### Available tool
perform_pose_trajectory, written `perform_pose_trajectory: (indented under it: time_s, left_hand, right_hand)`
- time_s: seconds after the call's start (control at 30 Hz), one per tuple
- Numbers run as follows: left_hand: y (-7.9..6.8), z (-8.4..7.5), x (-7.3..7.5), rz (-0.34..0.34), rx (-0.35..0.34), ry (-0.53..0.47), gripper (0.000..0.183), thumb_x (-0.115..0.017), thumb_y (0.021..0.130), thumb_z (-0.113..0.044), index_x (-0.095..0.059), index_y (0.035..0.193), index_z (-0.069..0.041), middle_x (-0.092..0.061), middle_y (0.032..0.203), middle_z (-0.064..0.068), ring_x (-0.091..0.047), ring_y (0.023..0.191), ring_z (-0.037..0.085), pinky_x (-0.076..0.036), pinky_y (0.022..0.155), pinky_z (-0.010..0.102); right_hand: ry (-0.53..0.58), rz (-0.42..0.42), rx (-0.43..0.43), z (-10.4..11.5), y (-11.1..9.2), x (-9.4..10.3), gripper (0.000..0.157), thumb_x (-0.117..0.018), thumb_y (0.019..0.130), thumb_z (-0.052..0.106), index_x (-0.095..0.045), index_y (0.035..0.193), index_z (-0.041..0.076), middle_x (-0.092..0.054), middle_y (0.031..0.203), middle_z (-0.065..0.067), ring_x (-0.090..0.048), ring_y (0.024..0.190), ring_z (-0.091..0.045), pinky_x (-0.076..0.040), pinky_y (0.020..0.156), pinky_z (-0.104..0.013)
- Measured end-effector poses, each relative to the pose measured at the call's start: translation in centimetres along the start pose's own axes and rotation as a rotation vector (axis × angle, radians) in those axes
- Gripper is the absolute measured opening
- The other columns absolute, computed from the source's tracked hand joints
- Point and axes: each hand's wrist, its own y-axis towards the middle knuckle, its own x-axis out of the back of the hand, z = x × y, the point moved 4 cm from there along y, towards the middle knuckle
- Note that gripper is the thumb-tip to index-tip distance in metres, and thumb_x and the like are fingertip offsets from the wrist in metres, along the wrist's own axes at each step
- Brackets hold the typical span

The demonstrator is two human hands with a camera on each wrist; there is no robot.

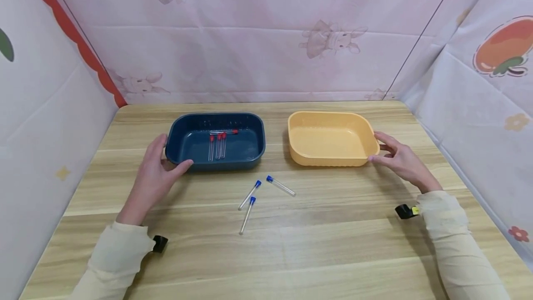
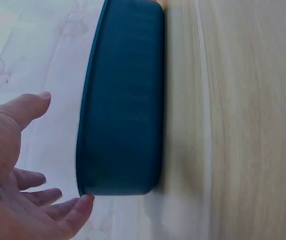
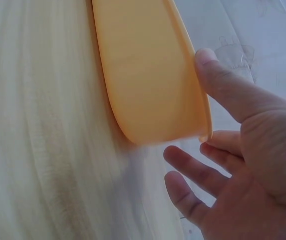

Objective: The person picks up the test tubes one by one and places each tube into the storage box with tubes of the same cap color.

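1. Left hand (image 1: pixel 155 176): open, thumb out over the near rim of the blue tray (image 1: pixel 225 166), other fingers by its left end. Wrist view: one fingertip at the rim corner, thumb off the wall.
2. Right hand (image 1: pixel 400 162): at the right end of the yellow tray (image 1: pixel 329 161). Thumb against the rim, fingers loosely bent by the end wall, two fingertips at the corner. Can't tell if it's gripping.
3. Both trays upright on the wooden table (image 1: pixel 333 240), side by side, gap between.
4. Blue tray holds four red-capped tubes (image 1: pixel 211 139): three lengthwise, one crosswise near the far wall.
5. Three blue-capped tubes (image 1: pixel 247 216) lie on the table, nearer the person than the trays, well apart from both hands.
6. Rabbit-print cloth (image 1: pixel 250 59) behind.
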Motion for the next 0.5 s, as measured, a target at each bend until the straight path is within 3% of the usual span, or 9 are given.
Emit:
perform_pose_trajectory:
  time_s: [0.07, 0.17, 0.3, 0.5]
  left_hand:
    - [-0.4, -0.6, 0.2, -0.035, -0.04, 0.014, 0.095, -0.073, 0.098, -0.04, -0.017, 0.165, -0.002, -0.015, 0.169, 0.024, -0.031, 0.146, 0.05, -0.037, 0.108, 0.068]
    - [-1.0, -1.6, 0.4, -0.066, -0.096, 0.029, 0.092, -0.075, 0.097, -0.035, -0.022, 0.163, -0.001, -0.019, 0.168, 0.024, -0.027, 0.149, 0.048, -0.033, 0.111, 0.07]
    - [-1.8, -2.9, 0.3, -0.063, -0.156, 0.039, 0.091, -0.079, 0.094, -0.03, -0.025, 0.163, -0.002, -0.024, 0.166, 0.025, -0.028, 0.149, 0.047, -0.034, 0.111, 0.07]
    - [-3.2, -4.8, -0.9, 0.046, -0.229, 0.077, 0.091, -0.083, 0.091, -0.028, -0.031, 0.162, -0.008, -0.03, 0.165, 0.021, -0.03, 0.148, 0.045, -0.038, 0.109, 0.068]
  right_hand:
    - [0.0, -0.001, -0.002, 0.0, 0.0, 0.0, 0.08, -0.076, 0.096, 0.014, -0.031, 0.161, 0.001, -0.031, 0.164, -0.023, -0.053, 0.129, -0.04, -0.045, 0.082, -0.003]
    - [0.007, -0.003, 0.0, 0.0, -0.1, 0.1, 0.08, -0.076, 0.096, 0.014, -0.032, 0.161, 0.002, -0.032, 0.164, -0.023, -0.058, 0.122, -0.015, -0.046, 0.083, -0.004]
    - [0.022, -0.001, 0.006, 0.0, 0.0, 0.1, 0.08, -0.077, 0.096, 0.013, -0.032, 0.161, 0.002, -0.033, 0.163, -0.023, -0.051, 0.112, 0.009, -0.047, 0.083, -0.005]
    - [0.028, 0.006, 0.008, 0.2, 0.0, 0.2, 0.08, -0.077, 0.096, 0.013, -0.032, 0.161, 0.003, -0.033, 0.163, -0.024, -0.052, 0.112, 0.009, -0.047, 0.083, -0.005]
